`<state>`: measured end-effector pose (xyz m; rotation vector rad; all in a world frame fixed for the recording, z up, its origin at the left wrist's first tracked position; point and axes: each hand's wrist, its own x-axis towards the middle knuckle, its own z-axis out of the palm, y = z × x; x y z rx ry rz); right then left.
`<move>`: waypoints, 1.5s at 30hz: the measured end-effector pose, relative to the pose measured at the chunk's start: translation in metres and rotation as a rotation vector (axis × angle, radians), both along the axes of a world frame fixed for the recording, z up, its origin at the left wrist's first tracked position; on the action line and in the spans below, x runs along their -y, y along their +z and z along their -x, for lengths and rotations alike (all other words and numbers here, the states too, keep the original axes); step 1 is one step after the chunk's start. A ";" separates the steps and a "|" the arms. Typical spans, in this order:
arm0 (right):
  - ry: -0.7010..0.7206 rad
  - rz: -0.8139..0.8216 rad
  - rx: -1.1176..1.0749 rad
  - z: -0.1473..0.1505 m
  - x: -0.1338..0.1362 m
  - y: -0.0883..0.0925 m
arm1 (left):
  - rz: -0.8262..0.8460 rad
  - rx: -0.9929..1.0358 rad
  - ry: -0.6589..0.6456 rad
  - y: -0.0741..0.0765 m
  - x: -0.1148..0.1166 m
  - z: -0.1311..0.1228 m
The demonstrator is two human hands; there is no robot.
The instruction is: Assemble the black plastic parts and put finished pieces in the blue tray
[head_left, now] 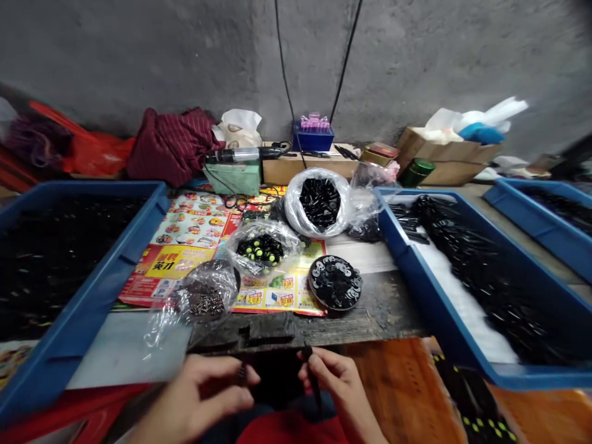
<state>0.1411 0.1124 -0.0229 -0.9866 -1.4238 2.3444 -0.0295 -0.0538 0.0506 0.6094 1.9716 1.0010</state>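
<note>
While both hands hover just off the table's near edge [259, 336], neither grip stands apart: the left hand [194, 394] has thumb and fingertips closed on a small dark ribbed part [241, 373], and the right hand [335, 385] pinches a slim black rod [313, 379] near its upper end, its length hanging toward six o'clock. The two parts sit close together over the person's lap, with a small gap between them. Both look light and stiff, probably moulded plastic, though the picture cannot confirm the material. The rod seems the likelier to slip or twist if held only at its tip, so a pinch higher along its shank would steady it, while the small part leaves room for fingertips alone.

A clear bag of small metal pieces [203, 302] lies at eleven o'clock from the hands, and a round black tray of rings [335, 282] at one o'clock. Farther out, at twelve o'clock, a clear bag of black pieces [319, 200] rests on printed flyers [185, 246]. A blue tray of dark parts [92, 296] fills nine o'clock, and another [430, 290] fills three o'clock.
</note>
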 end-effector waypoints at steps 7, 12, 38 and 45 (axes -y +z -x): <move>0.051 -0.217 0.016 -0.009 -0.004 0.007 | -0.098 0.352 -0.145 -0.030 -0.053 -0.060; 0.176 -0.265 0.004 -0.013 -0.009 0.009 | -0.127 0.335 -0.171 -0.034 -0.059 -0.058; 0.293 0.082 -0.035 -0.017 -0.012 0.001 | -0.244 0.214 -0.041 -0.039 -0.069 -0.050; 0.375 0.154 -0.063 -0.019 -0.019 0.000 | -0.209 0.363 -0.066 -0.042 -0.073 -0.043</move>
